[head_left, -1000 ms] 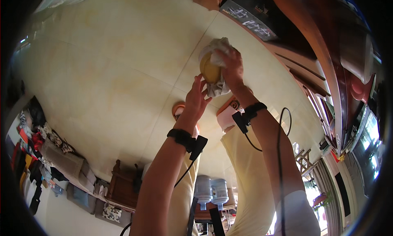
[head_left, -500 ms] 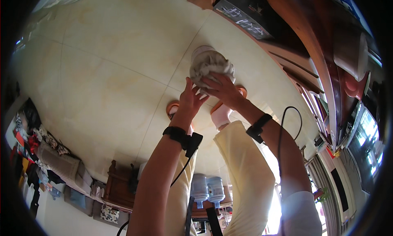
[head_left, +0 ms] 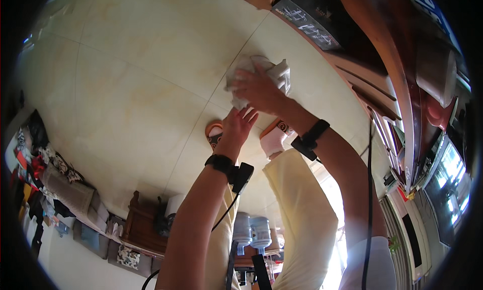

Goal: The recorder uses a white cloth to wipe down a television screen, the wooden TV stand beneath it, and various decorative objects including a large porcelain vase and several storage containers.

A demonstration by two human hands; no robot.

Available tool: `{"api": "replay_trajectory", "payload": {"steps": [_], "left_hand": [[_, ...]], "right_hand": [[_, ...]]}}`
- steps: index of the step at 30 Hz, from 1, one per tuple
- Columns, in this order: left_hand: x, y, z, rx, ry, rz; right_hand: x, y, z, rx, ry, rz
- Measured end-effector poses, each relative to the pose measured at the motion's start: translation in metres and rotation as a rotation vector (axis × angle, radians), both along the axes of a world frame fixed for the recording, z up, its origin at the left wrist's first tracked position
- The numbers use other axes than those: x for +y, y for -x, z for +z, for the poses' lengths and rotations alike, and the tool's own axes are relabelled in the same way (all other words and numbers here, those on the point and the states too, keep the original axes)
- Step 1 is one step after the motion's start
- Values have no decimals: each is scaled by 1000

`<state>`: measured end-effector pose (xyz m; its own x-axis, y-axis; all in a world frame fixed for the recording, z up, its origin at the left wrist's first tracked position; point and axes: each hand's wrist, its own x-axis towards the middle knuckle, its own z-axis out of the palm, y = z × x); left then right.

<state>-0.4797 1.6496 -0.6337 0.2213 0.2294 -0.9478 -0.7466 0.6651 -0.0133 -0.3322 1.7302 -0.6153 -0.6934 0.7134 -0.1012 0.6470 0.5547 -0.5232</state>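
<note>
Your left hand [head_left: 239,126] is on the near side of the cloth [head_left: 283,73], fingers apart and holding nothing; you can't tell if the tips touch it. Your right hand [head_left: 264,92] lies over the cloth, fingers spread and blurred, their grip unclear. A pale rounded thing [head_left: 260,60] is mostly hidden beneath. Beyond the cloth, rightward, a dark box [head_left: 307,25] carries pictures and print.

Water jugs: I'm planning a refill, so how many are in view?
2: one blue jug at left and another blue jug just right of it, both low in the picture between the trouser legs. More could be hidden behind the legs.
</note>
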Motion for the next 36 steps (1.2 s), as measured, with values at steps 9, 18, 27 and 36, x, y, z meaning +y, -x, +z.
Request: {"api": "replay_trajectory", "payload": {"steps": [9, 18, 27, 36], "left_hand": [[27, -18, 23, 61, -75, -198], [18, 5, 5, -210, 27, 142], [49, -17, 18, 747, -527, -795], [66, -31, -11, 867, -755, -1184]], "right_hand": [[-50, -36, 3, 241, 212, -1012], [-46, 0, -11, 180, -68, -77], [-49, -74, 13, 107, 46, -373], [-43, -44, -3, -39, 204, -884]]}}
